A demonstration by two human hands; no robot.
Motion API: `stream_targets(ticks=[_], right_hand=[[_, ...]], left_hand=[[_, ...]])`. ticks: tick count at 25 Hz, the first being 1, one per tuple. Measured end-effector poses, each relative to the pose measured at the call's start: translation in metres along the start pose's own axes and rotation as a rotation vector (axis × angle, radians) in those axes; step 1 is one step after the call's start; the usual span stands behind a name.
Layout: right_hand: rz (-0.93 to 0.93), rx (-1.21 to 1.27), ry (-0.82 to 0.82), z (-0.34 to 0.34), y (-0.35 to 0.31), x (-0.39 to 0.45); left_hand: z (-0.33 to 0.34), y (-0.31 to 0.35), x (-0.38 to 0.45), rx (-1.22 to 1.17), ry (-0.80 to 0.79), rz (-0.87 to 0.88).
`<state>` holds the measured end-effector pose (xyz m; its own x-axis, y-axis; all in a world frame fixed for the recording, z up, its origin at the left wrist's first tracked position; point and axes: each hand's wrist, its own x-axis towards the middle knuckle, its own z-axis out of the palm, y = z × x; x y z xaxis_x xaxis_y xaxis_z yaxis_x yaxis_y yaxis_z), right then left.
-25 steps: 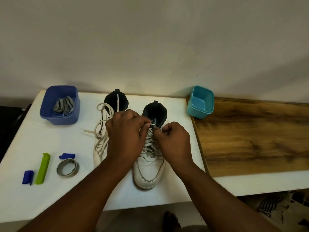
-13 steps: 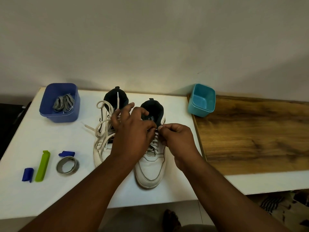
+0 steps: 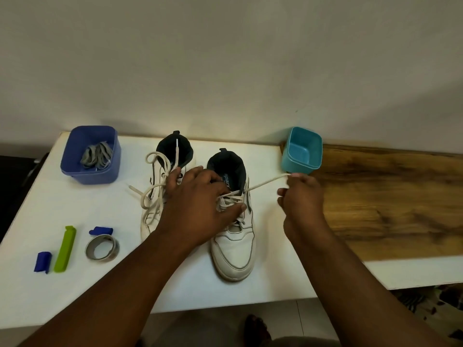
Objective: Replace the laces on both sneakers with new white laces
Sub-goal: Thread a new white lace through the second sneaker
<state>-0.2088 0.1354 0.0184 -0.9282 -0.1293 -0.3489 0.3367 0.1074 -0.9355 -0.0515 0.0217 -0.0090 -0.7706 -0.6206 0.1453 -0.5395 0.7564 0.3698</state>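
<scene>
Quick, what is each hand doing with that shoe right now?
Left hand: rests on the right sneaker, fingers on its lacing; grip unclear.
Right hand: pinches the lace end, pulled out sideways.

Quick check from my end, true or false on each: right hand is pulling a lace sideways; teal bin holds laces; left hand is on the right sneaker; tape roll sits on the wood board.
1. The right hand pulls a lace out sideways. True.
2. The teal bin holds laces. False: it looks empty; grey laces lie in the blue bin.
3. The left hand rests on the right sneaker. True.
4. The tape roll sits on the wood board. False: it is on the white table.
</scene>
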Motion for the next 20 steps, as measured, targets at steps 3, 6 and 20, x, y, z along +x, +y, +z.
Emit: stream_targets(ticks=[3,6,20], right_hand=[[-0.255,0.169,0.276,-0.009,-0.004,0.007],[-0.563,-0.422,-0.097,-0.006,0.017,0.001],[-0.322,-0.309,-0.086,-0.006,0.015,0.003]], left_hand=[[-0.003,-0.001,0.000,0.031,-0.024,0.008],[-0.005,-0.001,0.001,0.020,-0.033,0.000],[-0.009,-0.012,-0.001,-0.054,-0.036,0.029]])
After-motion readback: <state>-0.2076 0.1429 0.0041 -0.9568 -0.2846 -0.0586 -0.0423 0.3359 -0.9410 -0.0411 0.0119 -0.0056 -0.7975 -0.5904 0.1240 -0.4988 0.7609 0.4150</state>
